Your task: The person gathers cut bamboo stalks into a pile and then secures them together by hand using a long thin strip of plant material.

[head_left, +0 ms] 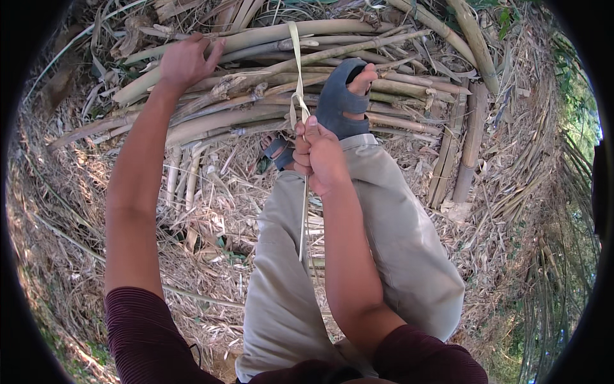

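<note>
A bundle of bamboo poles (pixel 236 115) lies across the far side, with a pale flat strip (pixel 297 54) running over it. The strip is looped into a knot on the near side of the bundle. My right hand (pixel 318 153) is closed around the strip just below this knot, and its loose tail hangs down between my legs. On the bundle's far left, my left hand (pixel 187 61) rests on the poles, its thumb apart from the fingers; the fingertips are partly hidden. My right foot, in a dark sandal (pixel 342 102), presses on the poles beside the strip.
My other sandalled foot (pixel 278 150) stands at the bundle's near edge. Two short thick bamboo pieces (pixel 472 141) lie to the right, and more poles (pixel 473 41) slant at the far right. Dry leaves and husks (pixel 211 256) cover the ground. Green plants (pixel 575 96) grow along the right side.
</note>
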